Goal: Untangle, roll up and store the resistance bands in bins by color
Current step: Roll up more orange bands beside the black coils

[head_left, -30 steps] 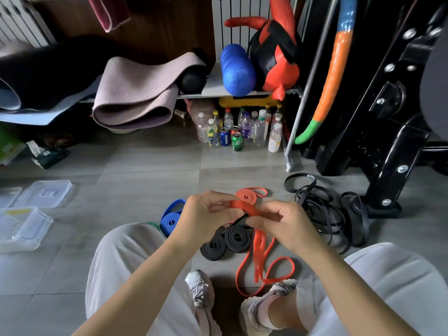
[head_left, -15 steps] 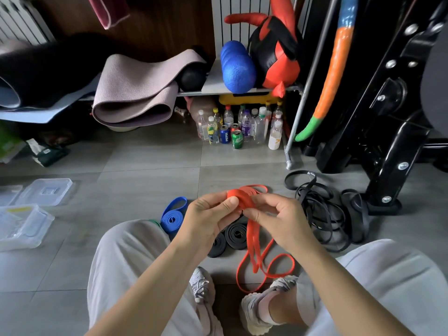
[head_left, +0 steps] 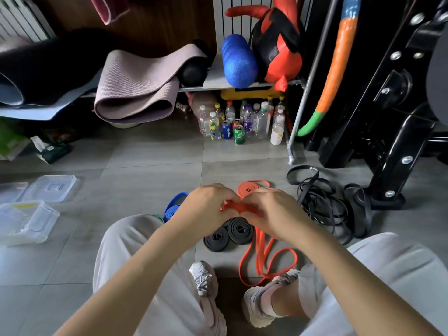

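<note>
Up front in the head view, left hand and right hand pinch a flat orange band with curled fingers, above two black rolls; its thin loops trail to the floor between the shoes.

You can read only one word: PEPSI, in white down the blue can among the bottles. The green can beside it bears a logo (too blurred to read), and the white mark on the loose black band is too small.
</note>
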Available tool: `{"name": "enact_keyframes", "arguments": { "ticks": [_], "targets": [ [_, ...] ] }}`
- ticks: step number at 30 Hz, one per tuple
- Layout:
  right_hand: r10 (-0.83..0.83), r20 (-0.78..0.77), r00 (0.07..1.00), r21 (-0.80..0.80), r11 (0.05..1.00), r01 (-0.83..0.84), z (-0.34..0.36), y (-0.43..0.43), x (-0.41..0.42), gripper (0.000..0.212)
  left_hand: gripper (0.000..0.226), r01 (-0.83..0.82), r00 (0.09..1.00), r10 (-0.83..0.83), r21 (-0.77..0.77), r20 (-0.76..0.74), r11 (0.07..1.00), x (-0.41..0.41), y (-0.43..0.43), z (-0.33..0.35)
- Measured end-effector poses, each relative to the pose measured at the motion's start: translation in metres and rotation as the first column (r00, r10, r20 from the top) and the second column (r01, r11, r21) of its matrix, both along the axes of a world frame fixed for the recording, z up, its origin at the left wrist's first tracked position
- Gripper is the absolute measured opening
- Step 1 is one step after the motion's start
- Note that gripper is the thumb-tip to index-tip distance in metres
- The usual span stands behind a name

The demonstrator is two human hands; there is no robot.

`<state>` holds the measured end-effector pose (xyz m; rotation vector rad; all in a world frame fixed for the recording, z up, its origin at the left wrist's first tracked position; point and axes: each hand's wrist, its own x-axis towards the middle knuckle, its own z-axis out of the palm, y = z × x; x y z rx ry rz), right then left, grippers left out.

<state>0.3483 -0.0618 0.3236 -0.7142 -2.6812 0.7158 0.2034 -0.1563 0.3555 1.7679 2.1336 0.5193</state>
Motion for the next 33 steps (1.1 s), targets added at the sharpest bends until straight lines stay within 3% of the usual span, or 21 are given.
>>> {"name": "enact_keyframes", "arguments": {
  "ticks": [8,10,12,14,17,20,22,23,26,28,30,33],
  "targets": [
    [-0.010,-0.082,0.997,-0.195,0.981,-0.006,-0.002,-0.001,0.003,0.011,0.018,0.005,1.000,-0.005,-0.018,-0.020,1.000,0.005,-0.002,-0.003],
    [-0.079,-0.170,0.982,-0.298,0.954,0.025,-0.004,0.001,0.004,0.011,0.013,-0.059,0.993,0.056,0.025,0.102,0.998,0.002,-0.003,-0.004],
    [-0.145,-0.231,0.962,-0.406,0.913,0.040,-0.006,0.004,0.006,0.017,0.021,-0.147,0.941,0.120,0.064,0.316,0.987,-0.001,-0.005,-0.004],
    [-0.203,-0.263,0.943,-0.497,0.867,0.048,-0.009,0.005,0.007,0.022,0.025,-0.232,0.803,0.156,0.060,0.575,0.971,-0.003,-0.007,-0.004],
    [-0.306,-0.369,0.878,-0.682,0.730,-0.033,-0.011,-0.002,0.004,0.014,0.017,-0.281,0.488,0.117,0.029,0.865,0.959,0.000,-0.009,-0.008],
    [-0.343,-0.438,0.831,-0.701,0.710,-0.076,-0.013,-0.013,-0.002,0.016,0.022,-0.352,0.166,0.080,-0.016,0.983,0.936,0.011,-0.006,-0.020],
    [-0.363,-0.452,0.815,-0.682,0.730,-0.053,-0.014,-0.014,-0.002,0.017,0.023,-0.381,0.085,0.107,-0.067,0.991,0.922,0.015,-0.004,-0.025],
    [-0.358,-0.442,0.822,-0.664,0.747,-0.032,-0.015,-0.012,-0.001,0.018,0.021,-0.372,0.146,0.126,-0.063,0.981,0.926,0.015,-0.004,-0.026],
    [-0.290,-0.343,0.893,-0.572,0.819,0.047,-0.019,-0.003,0.005,0.013,0.029,-0.295,0.562,0.145,0.033,0.814,0.955,0.003,-0.002,-0.020],
    [-0.192,-0.258,0.947,-0.455,0.889,0.056,-0.018,0.002,0.006,0.009,0.032,-0.225,0.753,0.126,0.073,0.646,0.972,-0.005,0.001,-0.009],
    [-0.143,-0.239,0.960,-0.391,0.919,0.039,-0.013,0.006,0.006,0.013,0.027,-0.159,0.837,0.090,0.083,0.540,0.984,-0.009,0.003,0.002],
    [-0.171,-0.306,0.936,-0.433,0.901,0.023,-0.004,0.007,0.003,0.007,0.028,-0.200,0.846,0.099,0.140,0.524,0.970,-0.007,0.003,0.011]
  ]
}}
